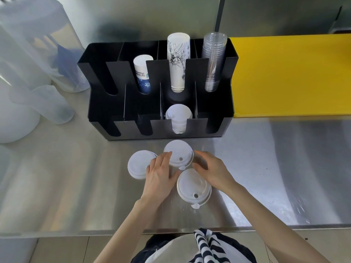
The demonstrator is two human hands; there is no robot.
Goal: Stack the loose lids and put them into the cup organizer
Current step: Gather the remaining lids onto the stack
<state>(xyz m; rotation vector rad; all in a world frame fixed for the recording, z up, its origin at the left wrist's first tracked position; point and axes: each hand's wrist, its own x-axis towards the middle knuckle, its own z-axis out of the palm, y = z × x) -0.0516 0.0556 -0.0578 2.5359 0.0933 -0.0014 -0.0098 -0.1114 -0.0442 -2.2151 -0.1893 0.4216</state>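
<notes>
Three loose white lids lie on the steel counter in front of the black cup organizer. The left lid is partly under my left hand, whose fingertips also rest on the edge of the far lid. The near lid lies closest to me, with my right hand above its far right edge. Both hands have fingers spread and hold nothing. A stack of white lids stands in the organizer's front row, third slot from the left.
The organizer's back row holds a short paper cup stack, a tall printed cup stack and clear plastic cups. A yellow board lies to the right. Translucent plastic containers crowd the left. The counter edge is near me.
</notes>
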